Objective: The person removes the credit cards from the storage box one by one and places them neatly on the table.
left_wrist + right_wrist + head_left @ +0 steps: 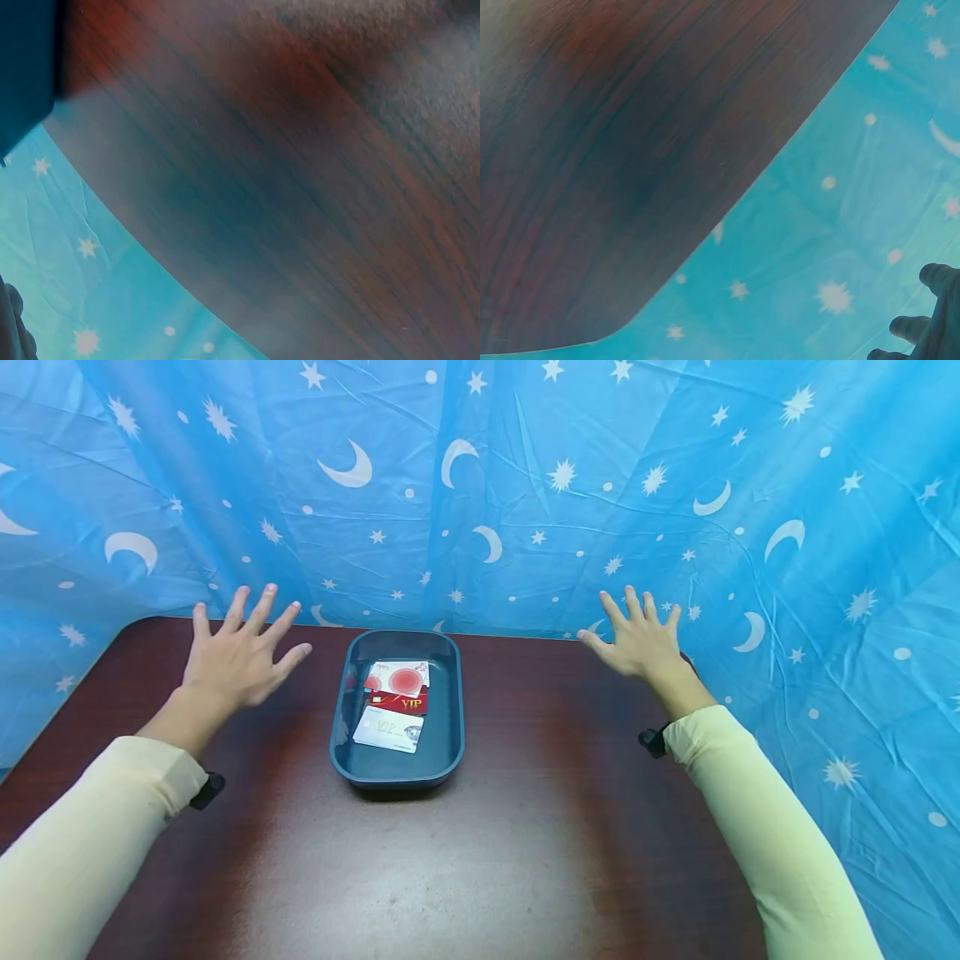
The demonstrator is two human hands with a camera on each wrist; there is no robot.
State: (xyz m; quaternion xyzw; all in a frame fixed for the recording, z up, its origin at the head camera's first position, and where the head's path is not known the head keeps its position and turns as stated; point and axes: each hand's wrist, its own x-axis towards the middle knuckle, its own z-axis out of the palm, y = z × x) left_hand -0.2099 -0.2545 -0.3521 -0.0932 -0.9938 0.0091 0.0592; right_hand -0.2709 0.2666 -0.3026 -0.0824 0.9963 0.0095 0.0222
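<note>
My left hand (234, 662) hovers over the left part of the table with its fingers spread, holding nothing. On the far right side my right hand (641, 639) is raised too, fingers fanned out and nothing in it. Between them, closer to the left hand, stands a dark blue-grey tray (447, 760). Inside it lie a white card with a pink-red circle (407, 680), a red VIP card (414, 702) and a white VIP card (386, 729), partly overlapping. Neither hand touches the tray. The right wrist view catches only some fingertips (911, 328) at its lower right corner.
The dark brown wooden table (517, 827) has a rounded far-left corner. A blue curtain (525, 510) with white moons and stars hangs behind its far edge and along the right side. Each wrist carries a small black device (208, 791) at the sleeve cuff.
</note>
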